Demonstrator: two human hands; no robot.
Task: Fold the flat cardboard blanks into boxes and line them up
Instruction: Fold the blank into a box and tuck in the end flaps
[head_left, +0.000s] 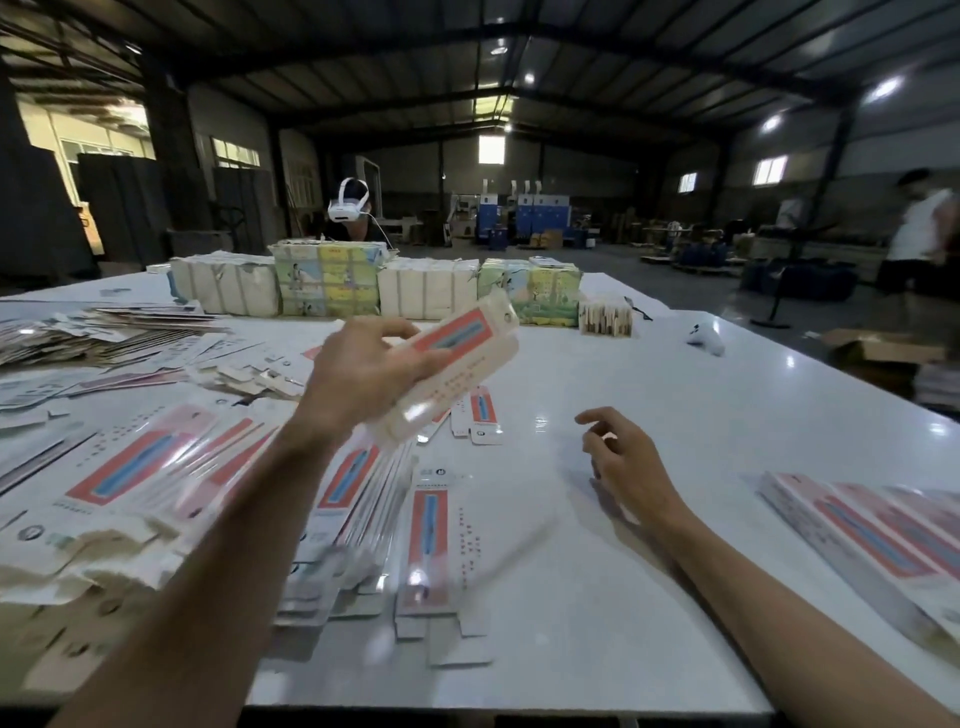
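Near left corner of the bench (623, 649): flat blanks (130, 483) fanned within my reach, as stock for folding. Near right edge: finished boxes (872, 540) laid side by side, the line I judge the next one will join. Mid-bench: my right hand (618, 457) hovers palm-down, fingers relaxed and holding nothing. Beyond it, my left hand (363, 374), forearm raised, grips a folded box (457, 353) aloft and tilted, clear of the bench. Far edge: wrapped bundles (327, 280).
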